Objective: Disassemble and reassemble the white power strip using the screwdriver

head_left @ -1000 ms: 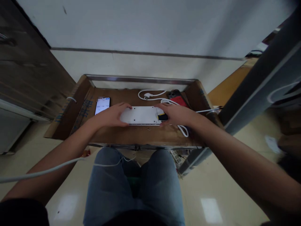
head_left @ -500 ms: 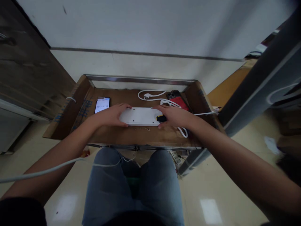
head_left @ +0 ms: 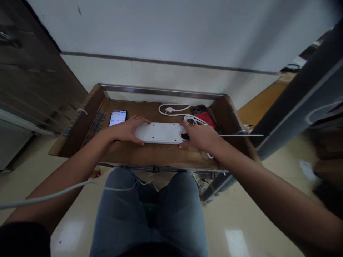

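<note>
Right hand drawn a little nearer over the casing's end since a moment ago, hiding more of the tool; casing barely shifted.

From my remote seat I see the white casing (head_left: pixel 158 132) lying flat in the middle of the cardboard-lined tabletop (head_left: pixel 150 159), screw holes up. My left hand (head_left: pixel 125 129) clasps its left end, fingers over the top and thumb along the near edge. My right hand (head_left: pixel 199 137) curls over the right end, where a black-and-yellow tool (head_left: pixel 184 135) peeks out beneath the fingers; I cannot tell whether it grips the tool or only the casing. A few tiny screws (head_left: pixel 166 147) lie just in front of the casing. A lit phone (head_left: pixel 117 118) lies behind the left hand, and a white cable (head_left: pixel 173 109) and a red item (head_left: pixel 205 118) lie behind the right.
</note>
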`<state>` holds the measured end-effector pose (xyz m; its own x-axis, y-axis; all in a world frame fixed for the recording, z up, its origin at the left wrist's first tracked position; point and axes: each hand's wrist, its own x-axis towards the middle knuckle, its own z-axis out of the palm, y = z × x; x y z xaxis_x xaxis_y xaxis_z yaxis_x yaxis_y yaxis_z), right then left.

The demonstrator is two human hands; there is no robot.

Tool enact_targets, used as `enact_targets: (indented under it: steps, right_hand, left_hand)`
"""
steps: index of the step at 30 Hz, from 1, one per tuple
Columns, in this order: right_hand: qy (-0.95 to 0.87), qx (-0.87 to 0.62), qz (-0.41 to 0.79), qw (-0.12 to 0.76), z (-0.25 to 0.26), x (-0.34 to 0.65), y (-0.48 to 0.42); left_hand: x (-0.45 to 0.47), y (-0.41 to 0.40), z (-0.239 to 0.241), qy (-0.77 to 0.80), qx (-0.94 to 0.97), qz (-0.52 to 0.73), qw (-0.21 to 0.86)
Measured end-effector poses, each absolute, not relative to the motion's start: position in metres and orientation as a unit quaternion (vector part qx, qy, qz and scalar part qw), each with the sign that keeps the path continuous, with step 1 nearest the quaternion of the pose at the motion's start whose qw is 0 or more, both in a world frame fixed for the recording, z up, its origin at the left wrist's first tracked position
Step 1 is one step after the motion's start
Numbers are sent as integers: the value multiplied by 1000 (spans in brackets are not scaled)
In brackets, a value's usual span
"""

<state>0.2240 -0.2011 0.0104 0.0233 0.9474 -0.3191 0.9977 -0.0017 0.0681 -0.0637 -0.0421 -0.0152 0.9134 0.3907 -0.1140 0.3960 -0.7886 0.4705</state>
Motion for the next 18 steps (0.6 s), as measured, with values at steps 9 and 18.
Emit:
enact_targets:
  steps: [9, 18]
  right_hand:
    - [687, 703, -110, 149, 11, 233, -202]
    - [682, 708, -139, 118, 8, 242, -197]
  left_hand:
    - [-63, -47, -24, 224, 949, -3, 223]
    - [-58, -49, -23, 242, 949, -1, 204]
